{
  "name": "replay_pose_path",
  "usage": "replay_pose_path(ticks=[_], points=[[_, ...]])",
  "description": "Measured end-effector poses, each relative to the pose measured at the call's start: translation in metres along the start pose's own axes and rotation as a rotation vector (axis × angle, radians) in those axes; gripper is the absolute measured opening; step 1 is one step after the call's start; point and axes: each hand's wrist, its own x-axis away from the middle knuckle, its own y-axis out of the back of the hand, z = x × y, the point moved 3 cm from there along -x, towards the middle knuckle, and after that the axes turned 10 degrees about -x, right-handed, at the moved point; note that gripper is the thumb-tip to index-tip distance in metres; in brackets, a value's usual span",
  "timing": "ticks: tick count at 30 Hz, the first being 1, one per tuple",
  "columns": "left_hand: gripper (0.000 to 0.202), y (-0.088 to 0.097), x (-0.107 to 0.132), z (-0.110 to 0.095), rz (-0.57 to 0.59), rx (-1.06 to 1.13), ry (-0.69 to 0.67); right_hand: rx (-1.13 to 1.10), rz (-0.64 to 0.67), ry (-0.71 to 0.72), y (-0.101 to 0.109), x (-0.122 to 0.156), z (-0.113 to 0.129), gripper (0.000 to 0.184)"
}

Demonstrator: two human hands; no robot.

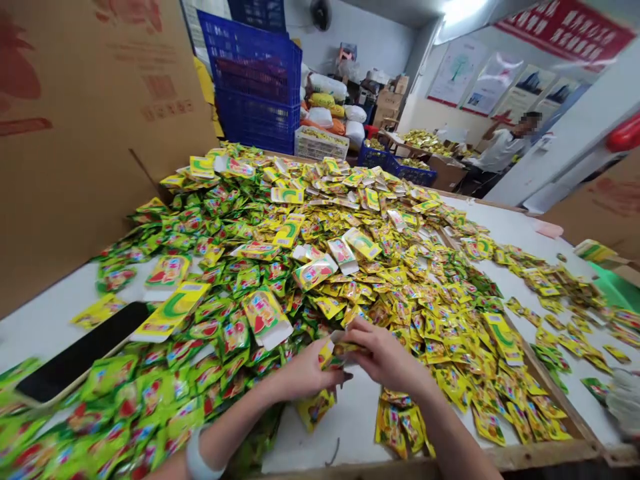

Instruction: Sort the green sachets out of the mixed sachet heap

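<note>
My left hand (305,372) and my right hand (383,357) meet over the near part of the white table (350,417). Both are closed on a small white-and-yellow carton (336,347) with yellow sachets at its mouth. A huge heap of yellow and green sachets (320,267) covers the table in front of the hands. Flat printed cartons (267,319) lie scattered on top of the heap. Loose yellow sachets (400,427) lie just below my right wrist.
A black phone (75,357) lies at the left. Cardboard sheets (75,133) stand along the left side, blue crates (255,80) behind them. A person in white (505,150) sits at the far right. A wooden rim (550,453) edges the table.
</note>
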Motion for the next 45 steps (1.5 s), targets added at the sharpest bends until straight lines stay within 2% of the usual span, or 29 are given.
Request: replay_pose_path(ticks=[2, 6, 9, 11, 15, 18, 20, 22, 27, 32, 36, 38, 40, 43, 45], points=[[0.033, 0.001, 0.000, 0.006, 0.011, -0.024, 0.037, 0.047, 0.036, -0.015, 0.002, 0.004, 0.000, 0.025], [0.040, 0.007, 0.005, 0.003, 0.076, -0.046, 0.160, 0.001, -0.027, 0.009, 0.000, 0.000, -0.006, 0.020], [0.040, 0.012, 0.009, -0.009, 0.086, -0.119, 0.126, -0.059, -0.042, 0.098, -0.006, -0.007, -0.006, 0.009], [0.037, 0.014, 0.010, -0.015, 0.053, -0.135, 0.091, -0.098, -0.047, 0.147, -0.008, -0.010, -0.001, 0.009], [0.043, 0.014, 0.010, -0.015, 0.056, 0.018, 0.185, -0.241, -0.148, 0.073, -0.005, -0.011, -0.002, 0.015], [0.045, 0.012, 0.011, -0.015, 0.094, 0.033, 0.214, -0.286, -0.228, 0.065, -0.004, -0.010, -0.009, 0.007], [0.044, 0.010, 0.011, -0.016, 0.112, 0.033, 0.209, -0.274, -0.186, 0.124, -0.005, -0.011, -0.010, 0.011], [0.041, 0.009, 0.011, -0.017, 0.110, 0.038, 0.181, -0.245, -0.083, 0.163, -0.007, -0.013, -0.005, 0.017], [0.042, 0.011, 0.011, -0.019, 0.113, 0.039, 0.123, -0.248, 0.158, 0.160, -0.008, -0.011, 0.002, 0.035], [0.053, 0.012, 0.012, -0.023, 0.132, -0.097, 0.095, -0.329, 0.180, 0.102, -0.014, -0.011, -0.014, 0.038], [0.036, 0.009, 0.009, -0.022, 0.088, -0.083, 0.069, -0.313, 0.223, 0.143, -0.023, -0.012, -0.016, 0.024], [0.035, 0.009, 0.009, -0.020, 0.066, -0.008, 0.082, -0.324, 0.160, 0.113, -0.026, -0.013, -0.013, 0.019], [0.034, 0.011, 0.008, -0.019, 0.033, 0.064, 0.101, -0.347, 0.002, 0.080, -0.025, -0.015, -0.009, 0.015], [0.030, 0.015, 0.009, -0.022, -0.036, 0.088, 0.108, -0.351, -0.195, 0.110, -0.022, -0.017, -0.003, 0.012], [0.030, 0.015, 0.008, -0.025, -0.023, 0.110, 0.096, -0.364, -0.200, 0.094, -0.023, -0.018, -0.003, 0.015]])
